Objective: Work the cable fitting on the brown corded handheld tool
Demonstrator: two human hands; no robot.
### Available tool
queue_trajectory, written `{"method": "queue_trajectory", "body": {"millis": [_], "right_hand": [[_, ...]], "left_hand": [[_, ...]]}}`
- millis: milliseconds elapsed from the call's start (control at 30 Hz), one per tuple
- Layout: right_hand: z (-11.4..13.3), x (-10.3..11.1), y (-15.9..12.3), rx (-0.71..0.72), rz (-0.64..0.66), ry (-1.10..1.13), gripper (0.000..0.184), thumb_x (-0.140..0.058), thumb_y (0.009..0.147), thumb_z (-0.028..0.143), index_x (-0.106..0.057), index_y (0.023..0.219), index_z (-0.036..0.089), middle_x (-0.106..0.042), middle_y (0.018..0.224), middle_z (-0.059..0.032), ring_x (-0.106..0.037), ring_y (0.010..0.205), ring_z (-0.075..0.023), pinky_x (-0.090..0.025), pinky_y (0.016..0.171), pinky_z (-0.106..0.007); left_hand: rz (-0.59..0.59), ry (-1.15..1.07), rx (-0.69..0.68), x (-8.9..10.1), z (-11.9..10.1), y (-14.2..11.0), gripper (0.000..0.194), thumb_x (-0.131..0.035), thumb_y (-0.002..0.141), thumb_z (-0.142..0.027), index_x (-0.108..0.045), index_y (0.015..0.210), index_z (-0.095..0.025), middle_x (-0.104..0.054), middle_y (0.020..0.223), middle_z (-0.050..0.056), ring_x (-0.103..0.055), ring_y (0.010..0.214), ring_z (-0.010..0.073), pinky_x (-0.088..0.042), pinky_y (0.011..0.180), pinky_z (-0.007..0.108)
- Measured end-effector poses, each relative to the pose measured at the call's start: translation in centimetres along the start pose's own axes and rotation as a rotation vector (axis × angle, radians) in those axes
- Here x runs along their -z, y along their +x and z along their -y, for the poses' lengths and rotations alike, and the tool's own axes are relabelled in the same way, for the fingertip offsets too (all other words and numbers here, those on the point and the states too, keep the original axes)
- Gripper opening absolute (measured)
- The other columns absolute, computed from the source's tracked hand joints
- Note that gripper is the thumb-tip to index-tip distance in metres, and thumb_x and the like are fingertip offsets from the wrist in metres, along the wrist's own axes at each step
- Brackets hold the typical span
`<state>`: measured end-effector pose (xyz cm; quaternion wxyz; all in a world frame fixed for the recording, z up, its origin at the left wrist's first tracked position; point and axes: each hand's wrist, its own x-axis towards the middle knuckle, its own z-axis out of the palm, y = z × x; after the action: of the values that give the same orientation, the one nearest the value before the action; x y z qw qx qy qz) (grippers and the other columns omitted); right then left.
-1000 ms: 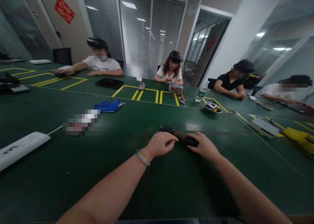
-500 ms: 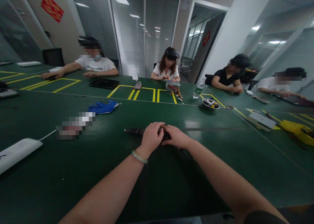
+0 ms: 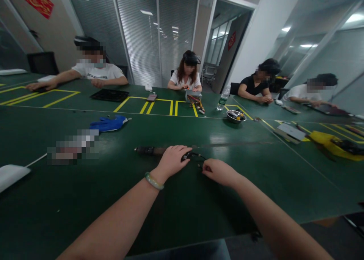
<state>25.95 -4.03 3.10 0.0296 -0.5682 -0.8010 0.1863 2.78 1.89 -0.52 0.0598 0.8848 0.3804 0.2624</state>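
A dark corded electric screwdriver (image 3: 146,150) lies across the green table, its narrow tip pointing left. My left hand (image 3: 174,159), with a bangle at the wrist, is wrapped over its rear end and hides part of the body. From that end a thin black cord (image 3: 196,155) curves rightward. My right hand (image 3: 217,171) is closed on the cord, knuckles up, just right of my left hand. A short dark end of the cord pokes out beside its fingers.
A blue glove (image 3: 109,123) lies at left, near a white power strip (image 3: 13,176). Farther off are a metal bowl (image 3: 236,117) of small parts, a water bottle (image 3: 222,99) and a yellow bag (image 3: 332,144). Several people sit across the table.
My right hand has left the screwdriver's rear end and moved right and slightly down, closing on the cord. My left hand stays on the screwdriver. The view has swung a little to the right.
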Motion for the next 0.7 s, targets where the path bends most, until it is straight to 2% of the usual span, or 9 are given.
{"method": "queue_trajectory", "body": {"millis": [100, 167, 267, 400, 533, 633, 700], "right_hand": [[0.4, -0.4, 1.1, -0.059, -0.076, 0.053, 0.011, -0.061, 0.088, 0.031, -0.067, 0.089, 0.021, -0.065, 0.089, -0.0035, -0.059, 0.077, -0.0168, -0.04, 0.064, -0.025], [0.5, -0.2, 1.2, -0.127, -0.089, 0.025, 0.018, -0.068, 0.083, 0.038, -0.065, 0.086, 0.02, -0.065, 0.087, -0.0044, -0.059, 0.074, -0.0179, -0.04, 0.061, -0.026], [0.8, 0.2, 0.6, -0.166, -0.03, -0.034, 0.019, -0.072, 0.079, 0.037, -0.065, 0.081, 0.02, -0.066, 0.081, -0.0044, -0.059, 0.069, -0.0183, -0.039, 0.059, -0.027], [0.7, 0.2, 0.4, -0.105, 0.051, 0.023, 0.009, -0.066, 0.083, 0.029, -0.067, 0.081, 0.021, -0.067, 0.078, -0.0024, -0.061, 0.068, -0.017, -0.04, 0.059, -0.025], [0.1, -0.8, 1.9, -0.11, 0.087, 0.381, 0.017, -0.058, 0.09, 0.036, -0.062, 0.091, 0.019, -0.069, 0.081, -0.0016, -0.06, 0.061, -0.0133, -0.043, 0.055, -0.023], [0.1, -2.1, 3.5, -0.068, 0.024, 0.719, 0.016, -0.053, 0.093, 0.034, -0.053, 0.092, 0.018, -0.07, 0.086, -0.003, -0.056, 0.057, -0.0096, -0.044, 0.054, -0.021], [0.5, -3.0, 4.5, -0.041, -0.029, 0.844, 0.014, -0.052, 0.094, 0.031, -0.049, 0.09, 0.018, -0.07, 0.084, -0.0025, -0.052, 0.053, -0.008, -0.043, 0.052, -0.02]], "left_hand": [[0.015, 0.007, -0.007, 0.1, 0.2, -0.1, 0.043, -0.059, 0.089, -0.036, -0.053, 0.131, -0.029, -0.059, 0.129, 0.004, -0.053, 0.119, 0.0234, -0.04, 0.1, 0.042], [0.017, 0.004, -0.005, 0.2, 0.1, -0.1, 0.042, -0.059, 0.09, -0.036, -0.053, 0.131, -0.029, -0.06, 0.128, 0.004, -0.054, 0.118, 0.023, -0.04, 0.099, 0.041], [0.017, -0.003, 0.004, 0.4, -0.1, 0.0, 0.041, -0.059, 0.09, -0.036, -0.055, 0.129, -0.029, -0.062, 0.125, 0.004, -0.055, 0.115, 0.023, -0.041, 0.098, 0.041], [0.013, 0.011, 0.026, 0.4, -0.2, 0.1, 0.039, -0.058, 0.089, -0.037, -0.058, 0.127, -0.028, -0.064, 0.122, 0.005, -0.057, 0.111, 0.0247, -0.042, 0.095, 0.043], [0.021, 0.043, 0.071, 0.6, 0.4, -0.1, 0.039, -0.056, 0.089, -0.039, -0.058, 0.127, -0.029, -0.066, 0.117, 0.005, -0.06, 0.106, 0.0264, -0.043, 0.092, 0.044], [0.01, 0.086, 0.12, 0.9, 1.0, -0.4, 0.036, -0.057, 0.087, -0.039, -0.062, 0.122, -0.029, -0.069, 0.109, 0.006, -0.062, 0.099, 0.0271, -0.046, 0.087, 0.043], [-0.006, 0.101, 0.138, 1.1, 1.2, -0.6, 0.035, -0.058, 0.086, -0.038, -0.064, 0.118, -0.027, -0.07, 0.104, 0.006, -0.062, 0.096, 0.0267, -0.047, 0.086, 0.042]]}}
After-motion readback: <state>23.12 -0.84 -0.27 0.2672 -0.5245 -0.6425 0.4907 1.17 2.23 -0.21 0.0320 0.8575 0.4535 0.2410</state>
